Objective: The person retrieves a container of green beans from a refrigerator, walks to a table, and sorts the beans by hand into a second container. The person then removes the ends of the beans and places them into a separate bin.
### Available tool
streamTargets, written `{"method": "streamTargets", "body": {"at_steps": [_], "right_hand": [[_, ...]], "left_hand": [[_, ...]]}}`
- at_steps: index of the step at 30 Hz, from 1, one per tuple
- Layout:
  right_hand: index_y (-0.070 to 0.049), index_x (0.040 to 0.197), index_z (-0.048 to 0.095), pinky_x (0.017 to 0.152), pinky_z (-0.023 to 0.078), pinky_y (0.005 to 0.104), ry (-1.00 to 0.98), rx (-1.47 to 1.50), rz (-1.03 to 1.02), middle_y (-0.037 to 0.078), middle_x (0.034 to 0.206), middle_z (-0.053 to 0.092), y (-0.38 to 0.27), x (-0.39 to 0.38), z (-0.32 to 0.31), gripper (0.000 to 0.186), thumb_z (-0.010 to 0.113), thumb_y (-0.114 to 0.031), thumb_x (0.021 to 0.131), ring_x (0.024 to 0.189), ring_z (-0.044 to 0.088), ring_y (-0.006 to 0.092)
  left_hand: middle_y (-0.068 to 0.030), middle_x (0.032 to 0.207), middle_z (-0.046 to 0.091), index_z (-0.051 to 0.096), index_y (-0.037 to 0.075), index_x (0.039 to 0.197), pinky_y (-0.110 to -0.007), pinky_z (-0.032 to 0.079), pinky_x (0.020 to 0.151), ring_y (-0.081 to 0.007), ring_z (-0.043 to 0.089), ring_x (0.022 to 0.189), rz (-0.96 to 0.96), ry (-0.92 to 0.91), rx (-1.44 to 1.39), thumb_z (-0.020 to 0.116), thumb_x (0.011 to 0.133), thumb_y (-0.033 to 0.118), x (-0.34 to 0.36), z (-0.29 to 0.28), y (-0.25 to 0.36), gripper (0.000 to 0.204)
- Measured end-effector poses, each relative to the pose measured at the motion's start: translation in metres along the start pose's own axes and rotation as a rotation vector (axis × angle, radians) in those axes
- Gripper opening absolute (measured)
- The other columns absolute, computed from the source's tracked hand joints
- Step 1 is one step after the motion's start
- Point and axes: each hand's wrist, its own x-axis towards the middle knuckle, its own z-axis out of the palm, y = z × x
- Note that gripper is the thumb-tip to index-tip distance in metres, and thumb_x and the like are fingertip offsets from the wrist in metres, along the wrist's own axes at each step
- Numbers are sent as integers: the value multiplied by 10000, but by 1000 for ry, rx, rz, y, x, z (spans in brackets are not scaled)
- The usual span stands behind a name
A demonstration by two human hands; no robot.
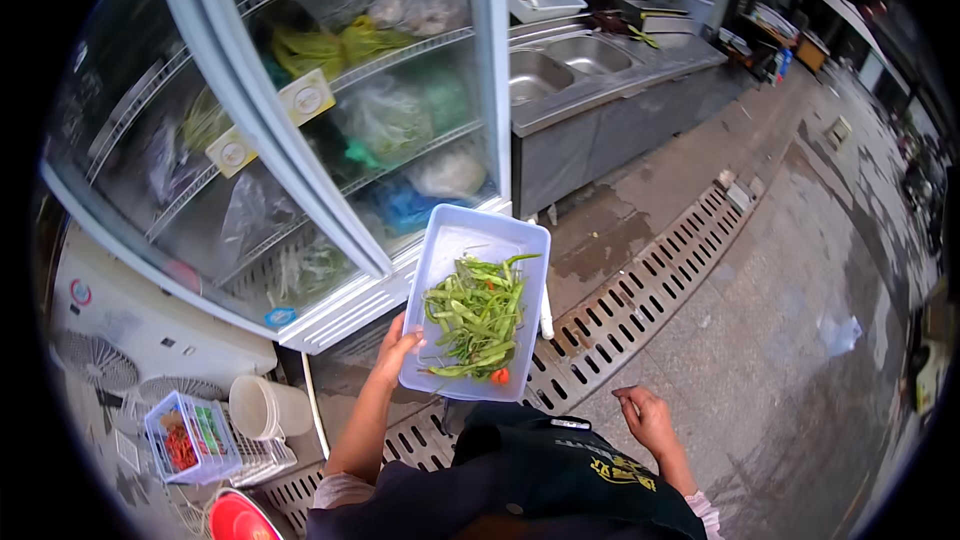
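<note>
My left hand (394, 352) grips the left edge of a pale blue plastic tray (425, 378), with the thumb over its rim. In the tray lies a loose heap of green chili peppers (477, 315), some with long stems. A small orange-red piece (500, 376) sits at the heap's near end. The tray is in front of my body, beside the base of a glass-door refrigerator (350, 305). My right hand (648, 416) hangs free at my right side over the pavement, its fingers loosely bent and holding nothing.
Bagged vegetables (385, 115) fill the refrigerator shelves. Beyond it stands a steel double sink (590, 52). A slotted drain grate (620, 310) crosses the floor. At the lower left are a white bucket (270, 408), a blue basket (222, 455) with red peppers, and a red basin (237, 518).
</note>
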Motion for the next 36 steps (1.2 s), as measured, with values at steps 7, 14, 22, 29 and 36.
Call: {"method": "streamTargets", "body": {"at_steps": [7,14,22,29,36], "right_hand": [[-34,880,601,630,468,316,309,194,364,124,798,609,61,-50,-71,121,521,-71,798,732,600,259],[-30,888,610,632,467,290,486,196,594,112,806,623,151,-62,-159,131,519,-88,815,727,609,208],[-10,905,566,524,453,246,844,476,1187,94,731,610,379,-200,-167,149,466,-102,844,608,580,144],[-22,916,566,560,462,303,340,337,1811,94,757,616,405,-229,-132,182,492,-160,822,649,595,196],[-28,912,586,640,469,338,34,334,1670,116,795,627,543,-126,-174,207,496,-181,806,718,605,240]], "left_hand": [[-55,1015,514,385,79,1203,-293,423,707,-150,507,777,-94,-219,-41,545,762,210,43,239,19,486],[-86,941,497,408,62,1141,-281,442,659,-173,515,762,-97,-399,-125,520,786,239,83,440,22,412],[-84,971,460,347,110,1216,-289,421,679,-181,495,790,-253,-476,-95,566,743,350,156,621,9,574],[-149,932,462,325,139,1157,-403,468,699,-291,543,791,-535,-377,-145,552,747,395,239,703,-3,534],[-105,921,431,341,151,1138,-332,456,559,-231,525,705,-434,-116,-50,583,704,397,348,781,2,554]]}}
